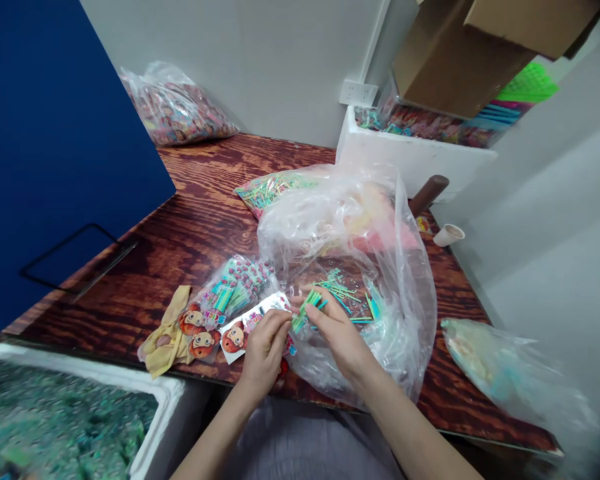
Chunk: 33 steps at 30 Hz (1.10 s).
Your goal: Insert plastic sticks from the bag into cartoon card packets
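My left hand (266,347) is closed on a small printed packet (240,330) with a cartoon face, held at the table's near edge. My right hand (336,328) pinches a small bundle of green and teal sticks (307,308) whose ends point at the packet's mouth. Just beyond my hands lies a big crumpled clear plastic bag (380,267) with more loose green sticks (343,290) inside it. Left of the packet sit filled packets (230,293) with the same cartoon print, stacked on the wooden table (200,213).
A yellow cloth (167,333) lies at the near left. White foam boxes stand at the near left (150,387) and the far right (410,157). Bags of goods sit at the back left (177,110), centre (270,190) and right edge (510,373). A paper cup (449,235) lies on its side.
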{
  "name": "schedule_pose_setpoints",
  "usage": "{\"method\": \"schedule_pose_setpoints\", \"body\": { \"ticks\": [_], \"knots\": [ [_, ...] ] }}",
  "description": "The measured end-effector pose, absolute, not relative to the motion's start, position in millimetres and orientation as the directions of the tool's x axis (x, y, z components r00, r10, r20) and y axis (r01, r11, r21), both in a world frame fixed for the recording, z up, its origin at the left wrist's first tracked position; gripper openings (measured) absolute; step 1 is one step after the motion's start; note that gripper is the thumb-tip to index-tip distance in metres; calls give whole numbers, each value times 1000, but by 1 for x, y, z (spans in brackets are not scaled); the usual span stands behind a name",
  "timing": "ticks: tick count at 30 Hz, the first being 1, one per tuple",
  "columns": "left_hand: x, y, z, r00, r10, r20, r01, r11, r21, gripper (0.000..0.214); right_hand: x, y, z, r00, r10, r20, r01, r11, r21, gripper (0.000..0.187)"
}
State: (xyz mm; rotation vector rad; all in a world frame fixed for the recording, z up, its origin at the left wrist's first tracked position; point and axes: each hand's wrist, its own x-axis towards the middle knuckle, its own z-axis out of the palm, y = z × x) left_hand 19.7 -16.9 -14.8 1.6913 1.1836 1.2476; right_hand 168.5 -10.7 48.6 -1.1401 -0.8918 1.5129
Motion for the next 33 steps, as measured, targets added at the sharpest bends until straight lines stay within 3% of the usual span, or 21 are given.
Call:
{"method": "schedule_pose_setpoints", "body": {
  "ticks": [2, 4, 8, 13, 18, 20, 23, 26, 30, 33],
  "knots": [
    [20, -16, -14, 77, 955, 286, 222, -296, 929, 17, 170, -13, 52, 25, 989, -145, -184, -138, -973, 35],
    [21, -15, -12, 54, 963, 266, 181, -271, 945, 17, 170, -16, 52, 59, 998, -26, -19, -25, -1000, 22],
    [17, -16, -7, 41, 974, 222, 134, -226, 965, 18, 166, -20, 45, -20, 996, 86, 199, 89, -976, 20],
    [5, -18, -6, 3, 989, 147, 105, -146, 984, 20, 153, -30, 45, -43, 988, 146, 226, 152, -962, 17],
    [-30, -10, -7, -106, 988, 116, 143, -100, 985, 19, 155, -36, 48, -172, 981, 93, 98, 111, -989, 37],
    [-54, 0, -5, -205, 968, 148, 228, -99, 969, 20, 175, -31, 40, -160, 984, 85, 167, 112, -980, 28],
    [-86, 23, -5, -334, 910, 245, 394, -102, 914, 21, 221, -17, 16, -62, 996, 61, 397, 81, -914, 15],
    [-101, 48, -17, -293, 874, 387, 599, -147, 787, 24, 263, -7, -9, 0, 998, 60, 632, 46, -774, 15],
    [-101, 68, -44, -155, 855, 495, 811, -176, 559, 28, 278, -8, -22, -126, 990, 68, 829, 142, -541, 19],
    [-97, 66, -48, -160, 811, 563, 850, -176, 496, 32, 265, -10, -20, -244, 968, 63, 877, 248, -412, 22]
  ]
}}
